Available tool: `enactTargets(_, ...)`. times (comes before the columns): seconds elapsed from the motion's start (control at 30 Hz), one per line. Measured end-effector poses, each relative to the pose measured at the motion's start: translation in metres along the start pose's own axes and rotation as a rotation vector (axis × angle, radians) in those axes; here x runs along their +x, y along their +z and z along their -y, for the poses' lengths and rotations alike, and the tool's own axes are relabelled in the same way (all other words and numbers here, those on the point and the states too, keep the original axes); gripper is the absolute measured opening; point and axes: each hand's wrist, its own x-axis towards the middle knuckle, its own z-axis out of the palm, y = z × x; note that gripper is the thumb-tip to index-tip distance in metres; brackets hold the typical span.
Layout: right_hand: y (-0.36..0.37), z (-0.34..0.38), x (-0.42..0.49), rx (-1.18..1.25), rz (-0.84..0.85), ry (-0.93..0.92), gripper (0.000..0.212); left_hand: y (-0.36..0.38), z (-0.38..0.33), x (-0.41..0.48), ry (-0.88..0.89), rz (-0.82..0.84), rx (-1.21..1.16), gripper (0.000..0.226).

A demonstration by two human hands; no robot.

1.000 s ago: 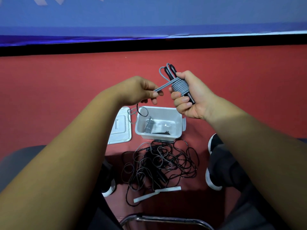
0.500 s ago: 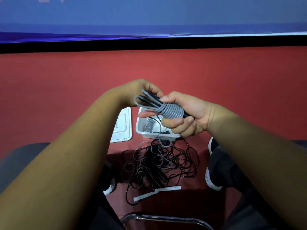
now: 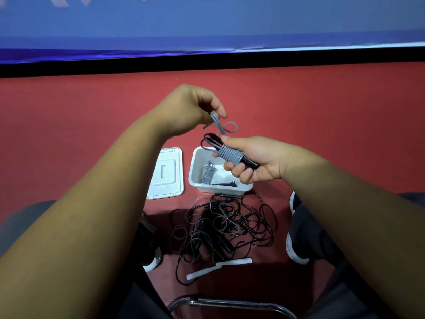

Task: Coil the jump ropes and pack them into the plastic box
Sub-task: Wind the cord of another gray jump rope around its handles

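My right hand [image 3: 255, 158] grips a coiled jump rope [image 3: 230, 154], black handles wound round with grey cord, held above the white plastic box [image 3: 195, 168]. My left hand [image 3: 195, 107] pinches the grey cord's loose end [image 3: 217, 122] and holds it up above the bundle, a small loop hanging beside it. Inside the box lies one coiled grey rope [image 3: 208, 173] and some black pieces. A tangle of black and grey jump ropes [image 3: 220, 226] lies on the red floor in front of the box.
The box's white lid [image 3: 166, 173] lies flat to the left of the box. Two white strips [image 3: 218, 267] lie near the tangle. My shoes [image 3: 296, 247] flank the pile, and a chrome chair bar [image 3: 230, 305] crosses the bottom. A blue wall stands beyond.
My left hand has risen away from the bundle, drawing the grey end upward. My right hand has turned the bundle and lowered it over the box.
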Motion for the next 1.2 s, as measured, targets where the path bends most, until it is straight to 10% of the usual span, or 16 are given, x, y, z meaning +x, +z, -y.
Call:
enactTargets(0.63,-0.002,0.011,0.002,0.202,-0.279,-0.268,0.064,0.031,0.012,0.006,-0.089,0.095,0.523,0.029)
enactTargets(1.1,-0.016,0.019,-0.006,0.276,-0.252,-0.277,0.042,0.019,0.020,0.002,-0.154,0.216,-0.403,0.023)
enactTargets(1.2,-0.017,0.022,-0.007,0.280,-0.239,-0.272,0.049,0.016,0.023,0.003,-0.138,0.217,-0.292,0.018)
